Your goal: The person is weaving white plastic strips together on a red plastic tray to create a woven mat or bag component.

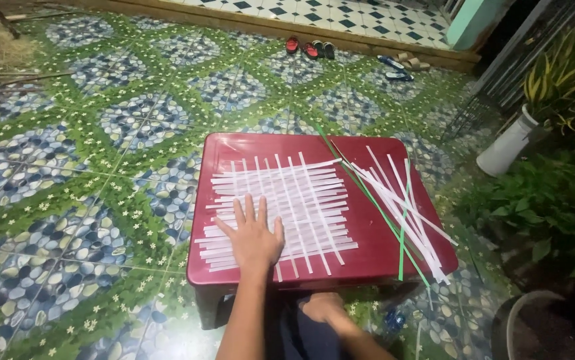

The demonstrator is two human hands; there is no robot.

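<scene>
— What takes up the most room?

— The floor [101, 133], tiled in a pebble-and-leaf pattern of blue, green and white. On it stands one dark red plastic worktop [374, 247], low and rectangular with rounded corners.

— And on the worktop?

— One woven mat of white strips [301, 200] lies on its left and middle part. I count about seven upright strips crossing a stack of flat-lying ones; those are too many and too close to count surely. To the right lies one loose pile of white strips [404, 207], fanned out and reaching past the worktop's near right edge. Two green strips [402, 247] run through that pile, one long and slanted from the worktop's far edge, one shorter and nearly upright.

— Where are the hands?

— The left hand [254, 237] rests flat, palm down, on the near left part of the mat, its fingers [250, 208] spread apart and holding nothing. The right hand [324, 308] is below the worktop's near edge, by the person's lap; its fingers seem curled, but I cannot tell whether they grip anything.

— Anything beyond?

— One white plant pot [511, 143] with yellow-green leaves stands at the right, more green plants [547, 207] nearer. By the far step lie a pair of red sandals [301, 47], one dark shoe beside them, and some further footwear [404, 65] to the right, too small to count.
</scene>
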